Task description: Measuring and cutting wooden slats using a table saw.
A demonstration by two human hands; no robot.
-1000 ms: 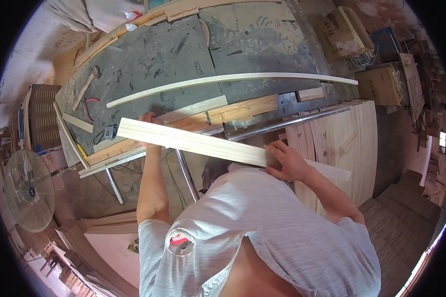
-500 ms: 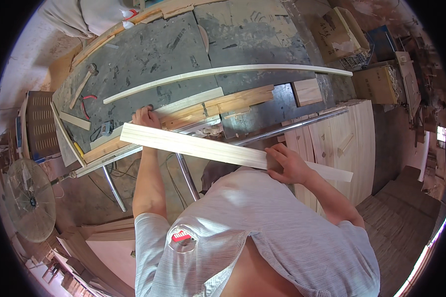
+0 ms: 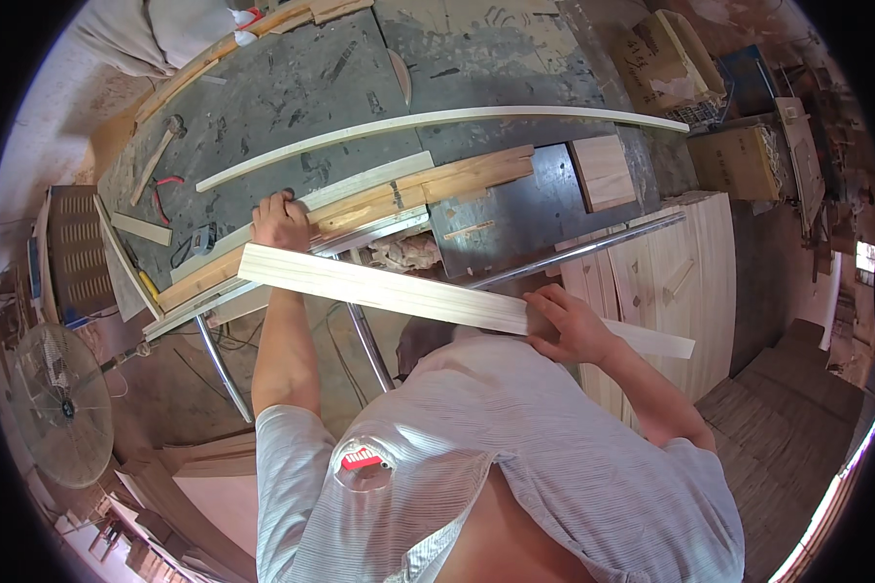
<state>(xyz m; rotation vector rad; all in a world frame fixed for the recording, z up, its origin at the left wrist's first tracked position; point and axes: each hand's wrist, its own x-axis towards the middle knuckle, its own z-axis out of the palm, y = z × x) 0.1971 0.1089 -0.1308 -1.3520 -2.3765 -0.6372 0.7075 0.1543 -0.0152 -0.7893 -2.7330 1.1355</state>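
My right hand (image 3: pixel 571 325) is closed around a long pale wooden board (image 3: pixel 389 289), thumb toward me and fingers over its far side. The board slants across in front of my body, its left end over my left forearm. At the bench's near edge, my left hand (image 3: pixel 281 222) is closed, with fingers curled over a pale wooden strip (image 3: pixel 365 185). A yellowish wooden rail (image 3: pixel 428 195) lies along the near side of that strip and runs under the hand. Farther back, a long thin strip (image 3: pixel 437 118) lies across the dark bench top (image 3: pixel 292 107).
A hammer (image 3: pixel 157 160), red-handled pliers (image 3: pixel 161 194) and a tape measure (image 3: pixel 202 238) lie at the bench's left. A wooden block (image 3: pixel 601 173) sits right. Stacked boards (image 3: pixel 695 282) stand beside me. A fan (image 3: pixel 63 408) is left; cardboard boxes (image 3: pixel 734 163) are at right.
My left hand has shifted slightly left and away from me, its fingers more curled. The strip and rail appear a little farther up in the view. The board in my right hand has barely moved.
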